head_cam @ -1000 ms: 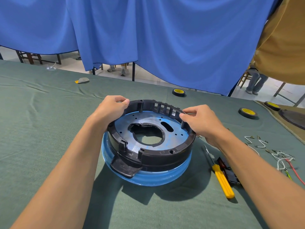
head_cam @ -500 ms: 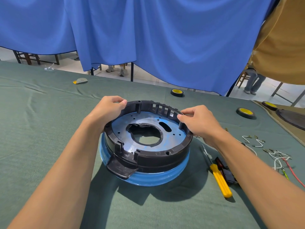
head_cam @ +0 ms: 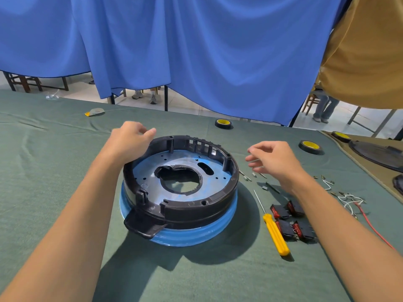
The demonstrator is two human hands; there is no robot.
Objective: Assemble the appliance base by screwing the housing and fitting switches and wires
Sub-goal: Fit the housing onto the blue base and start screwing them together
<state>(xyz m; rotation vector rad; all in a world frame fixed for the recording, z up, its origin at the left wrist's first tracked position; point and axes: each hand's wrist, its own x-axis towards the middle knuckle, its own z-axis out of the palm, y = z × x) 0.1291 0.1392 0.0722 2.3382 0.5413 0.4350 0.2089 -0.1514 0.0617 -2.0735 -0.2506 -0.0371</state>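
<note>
Indoors, green cloth table (head_cam: 54, 171), blue curtain (head_cam: 218, 62) behind, left hand (head_cam: 128, 140) relaxed by black housing (head_cam: 196, 212), right hand (head_cam: 277, 160) blurred, grasp unclear.

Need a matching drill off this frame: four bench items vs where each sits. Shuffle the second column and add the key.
Column 1
1. yellow-handled screwdriver
2. rocker switches
3. black housing
4. loose wires

Column 2
A. sits on the blue base
B. lies on the cloth between housing and switches
C. clustered just right of the screwdriver's handle
D. farthest right of the four

Pairs: 1-B, 2-C, 3-A, 4-D
</note>
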